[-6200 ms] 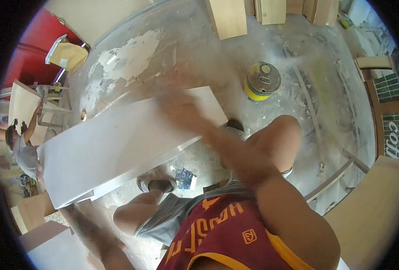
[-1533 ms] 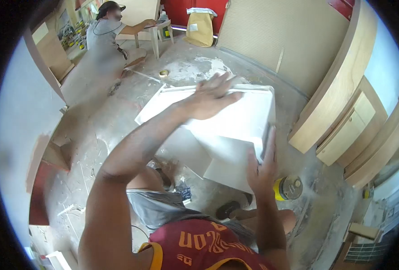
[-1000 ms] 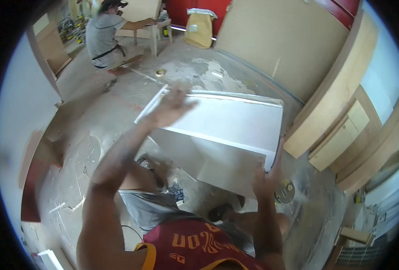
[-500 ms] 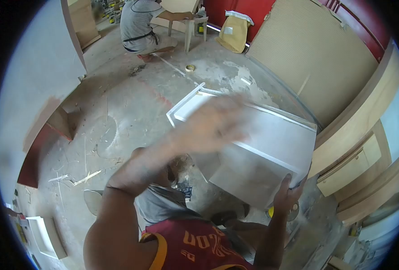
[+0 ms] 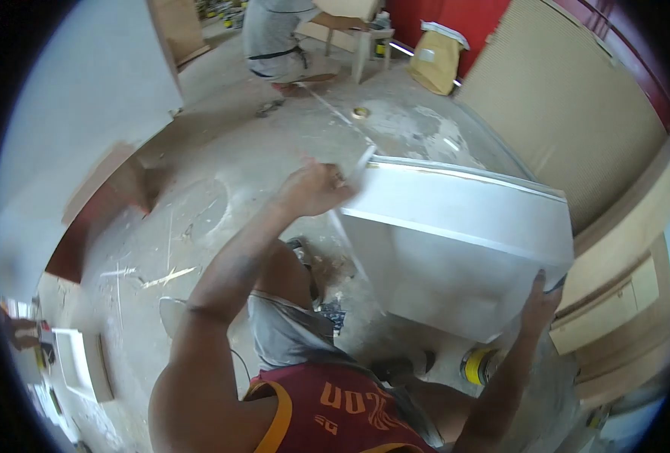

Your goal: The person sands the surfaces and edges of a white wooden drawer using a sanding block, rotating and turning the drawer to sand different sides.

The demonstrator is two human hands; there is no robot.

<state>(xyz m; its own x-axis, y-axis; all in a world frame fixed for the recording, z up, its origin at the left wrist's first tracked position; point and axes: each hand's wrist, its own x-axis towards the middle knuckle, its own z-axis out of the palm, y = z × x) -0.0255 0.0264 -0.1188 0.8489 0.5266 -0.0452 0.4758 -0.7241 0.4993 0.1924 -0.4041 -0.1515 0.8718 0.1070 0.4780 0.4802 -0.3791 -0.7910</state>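
Observation:
A white box-like drawer (image 5: 456,245) is held tilted in front of my knees, its hollow side facing me. At its upper left corner, my left hand (image 5: 316,189) is closed around the edge, slightly blurred. My right hand (image 5: 540,303) grips the lower right corner, the thumb on the near side and the other fingers hidden behind the panel. Below that corner, a yellow-and-black can (image 5: 478,366) stands on the floor near my right forearm.
A co-worker (image 5: 278,41) crouches at the back beside a plastic stool (image 5: 361,49). Tape (image 5: 361,112) lies on the floor, with a yellow sack (image 5: 436,60) behind. Wooden panels (image 5: 622,302) line the right; a white cabinet (image 5: 86,113) stands left. Another white drawer (image 5: 84,365) sits lower left.
My left hand has moved from over the drawer's middle to its upper left corner and closed there. My right hand keeps its grip. The drawer and surroundings sit farther right in view.

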